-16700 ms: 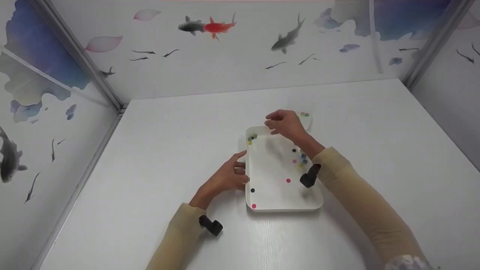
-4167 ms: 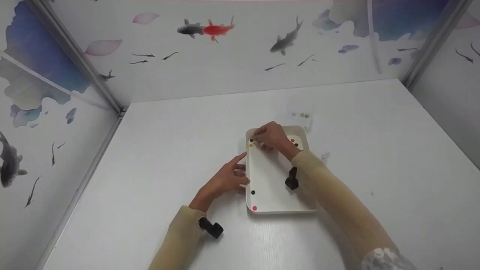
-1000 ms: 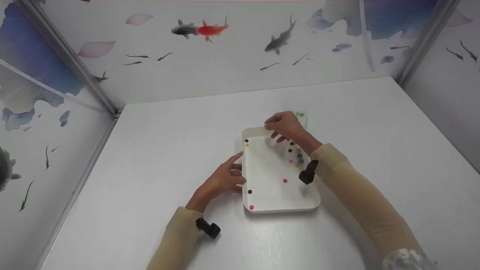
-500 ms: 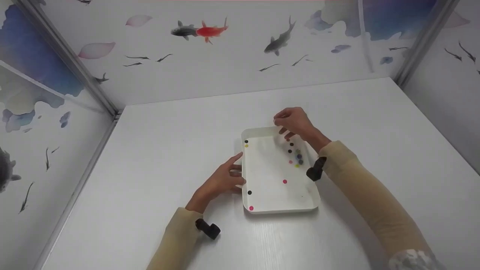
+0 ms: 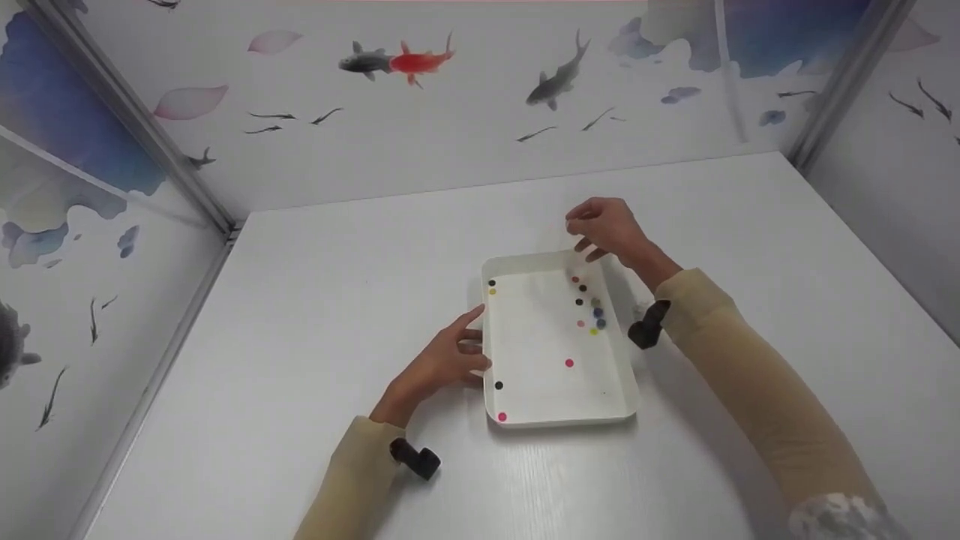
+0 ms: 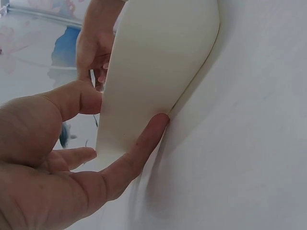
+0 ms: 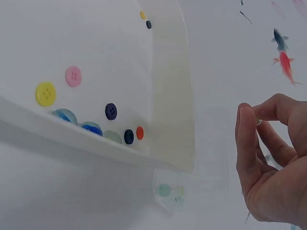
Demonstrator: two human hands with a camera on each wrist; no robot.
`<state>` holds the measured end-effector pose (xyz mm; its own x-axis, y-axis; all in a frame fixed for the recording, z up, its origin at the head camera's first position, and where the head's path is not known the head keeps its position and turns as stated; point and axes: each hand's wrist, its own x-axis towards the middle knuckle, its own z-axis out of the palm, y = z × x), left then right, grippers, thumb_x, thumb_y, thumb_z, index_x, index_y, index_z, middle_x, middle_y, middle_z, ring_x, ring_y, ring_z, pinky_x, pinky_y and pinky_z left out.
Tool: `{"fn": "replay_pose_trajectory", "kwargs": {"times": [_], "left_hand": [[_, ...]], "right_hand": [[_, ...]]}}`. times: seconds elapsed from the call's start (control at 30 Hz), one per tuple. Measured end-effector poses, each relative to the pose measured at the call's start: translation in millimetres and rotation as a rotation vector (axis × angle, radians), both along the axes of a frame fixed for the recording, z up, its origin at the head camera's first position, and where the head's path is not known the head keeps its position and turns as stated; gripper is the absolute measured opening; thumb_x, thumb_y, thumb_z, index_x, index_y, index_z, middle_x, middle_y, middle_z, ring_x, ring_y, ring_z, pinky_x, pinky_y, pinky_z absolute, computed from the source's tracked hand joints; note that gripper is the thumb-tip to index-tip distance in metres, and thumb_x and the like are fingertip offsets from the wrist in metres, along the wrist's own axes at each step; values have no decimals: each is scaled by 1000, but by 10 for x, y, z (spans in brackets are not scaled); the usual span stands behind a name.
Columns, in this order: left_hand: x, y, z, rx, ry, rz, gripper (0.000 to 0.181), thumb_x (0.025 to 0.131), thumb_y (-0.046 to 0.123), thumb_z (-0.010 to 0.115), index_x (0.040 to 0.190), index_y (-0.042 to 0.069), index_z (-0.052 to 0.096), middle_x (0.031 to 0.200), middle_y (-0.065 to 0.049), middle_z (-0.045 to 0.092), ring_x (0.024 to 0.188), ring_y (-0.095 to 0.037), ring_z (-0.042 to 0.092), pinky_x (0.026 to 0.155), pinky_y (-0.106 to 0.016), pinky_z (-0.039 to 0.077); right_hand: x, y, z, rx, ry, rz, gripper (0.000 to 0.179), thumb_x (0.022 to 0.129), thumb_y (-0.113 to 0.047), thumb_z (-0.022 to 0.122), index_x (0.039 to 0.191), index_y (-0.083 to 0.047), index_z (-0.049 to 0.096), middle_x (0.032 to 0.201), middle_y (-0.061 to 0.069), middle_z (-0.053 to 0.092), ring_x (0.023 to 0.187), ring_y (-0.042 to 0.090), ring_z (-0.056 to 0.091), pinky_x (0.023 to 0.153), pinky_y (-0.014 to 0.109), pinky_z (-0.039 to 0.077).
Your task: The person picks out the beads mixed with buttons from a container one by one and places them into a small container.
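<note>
A white rectangular tray [image 5: 532, 420] holds several buttons and glass marbles. My left hand [image 5: 442, 356] grips its left wall. In the left wrist view the thumb reaches over the rim and another fingertip [image 6: 160, 120] presses low on the outer side. Beyond the tray's far right corner, my right hand [image 5: 611, 229] is raised, thumb and fingertips pinching a small greenish glass marble [image 7: 259, 121], mostly covered by the fingers. A clear box [image 7: 156, 191] with several pale green marbles stands outside the tray near that hand; the hand hides it in the head view.
Marbles with blue inside [image 7: 64, 116] lie along the tray's right wall, beside a yellow button [image 7: 45, 94], a pink button [image 7: 73, 76] and dark ones. Two buttons sit at the far left corner. Right of the tray is a small clear shape [image 5: 641, 306]. Printed wall panels [image 5: 465, 127] enclose the table.
Over the last second my right hand has moved from above the tray to the right and away, past its far edge. Green marbles have left the far left corner since the oldest frame. The left hand stays.
</note>
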<state>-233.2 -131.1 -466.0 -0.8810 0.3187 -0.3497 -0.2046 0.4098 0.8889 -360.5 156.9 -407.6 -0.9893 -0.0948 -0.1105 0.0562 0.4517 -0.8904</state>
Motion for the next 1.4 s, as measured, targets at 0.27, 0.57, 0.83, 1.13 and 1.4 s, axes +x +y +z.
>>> {"fn": "replay_pose_trajectory", "kwargs": {"times": [0.27, 0.57, 0.83, 1.13, 1.4], "left_hand": [[11, 1, -1, -8, 7, 4, 93, 85, 0, 69, 160, 28, 23, 149, -17, 48, 127, -32, 59, 91, -44, 60], [10, -11, -6, -13, 21, -1, 93, 84, 0, 69, 160, 28, 23, 149, -18, 48, 129, -33, 59, 91, -44, 59], [-1, -15, -26, 4, 6, 2, 93, 85, 1, 69, 160, 28, 23, 150, -18, 47, 132, -35, 57, 91, -45, 60], [6, -12, -20, 11, -2, 0, 91, 86, 2, 68, 160, 29, 23, 150, -17, 47, 131, -34, 57, 89, -44, 60], [-7, -6, -30, 37, -11, 3, 94, 85, -4, 68, 160, 28, 23, 150, -18, 47, 130, -34, 57, 86, -44, 61]], "right_hand": [[-50, 119, -46, -24, 26, -79, 36, 100, -23, 56, 130, -5, 61, 123, 16, 64, 71, 10, 67, 61, 22, 59], [-91, 273, -83, -47, 61, -129, 36, 99, -23, 58, 130, -5, 62, 120, 13, 63, 67, 8, 65, 57, 22, 58], [-131, 307, -133, -6, 32, -142, 35, 100, -22, 57, 131, -7, 62, 129, 15, 63, 70, 8, 64, 59, 21, 58], [-143, 311, -162, 19, 26, -155, 36, 101, -20, 55, 133, -6, 61, 128, 16, 63, 70, 9, 64, 61, 22, 59], [-160, 349, -204, -17, 34, -160, 38, 101, -19, 55, 135, -5, 60, 133, 16, 62, 67, 6, 65, 60, 22, 59]]}}
